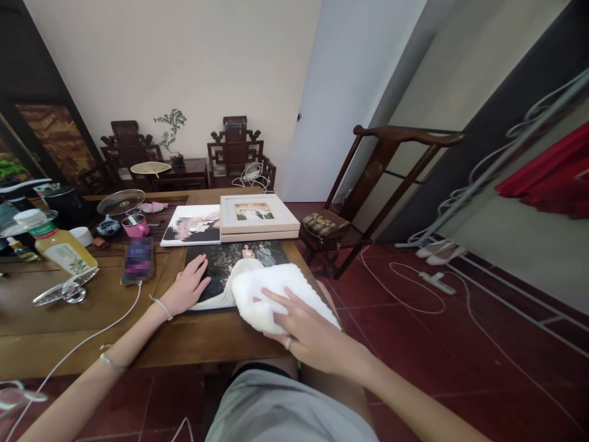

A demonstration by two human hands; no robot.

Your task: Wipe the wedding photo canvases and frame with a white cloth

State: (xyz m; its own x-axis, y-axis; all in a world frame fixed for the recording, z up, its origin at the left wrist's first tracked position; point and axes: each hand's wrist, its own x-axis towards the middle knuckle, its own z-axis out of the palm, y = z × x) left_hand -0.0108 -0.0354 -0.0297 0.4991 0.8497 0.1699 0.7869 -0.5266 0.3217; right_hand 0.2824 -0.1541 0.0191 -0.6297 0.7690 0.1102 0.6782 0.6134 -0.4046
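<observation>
A large dark photo print lies flat near the front right corner of the wooden table. My left hand rests flat on the print's left part, fingers spread, holding nothing. My right hand presses a folded white cloth onto the print's right part, fingers stretched over it. A ring shows on that hand.
Behind the print lie another photo print and a framed photo. A phone with a white cable, a juice bottle, a pink cup and tea ware sit to the left. A wooden chair stands to the right; cables cross the red floor.
</observation>
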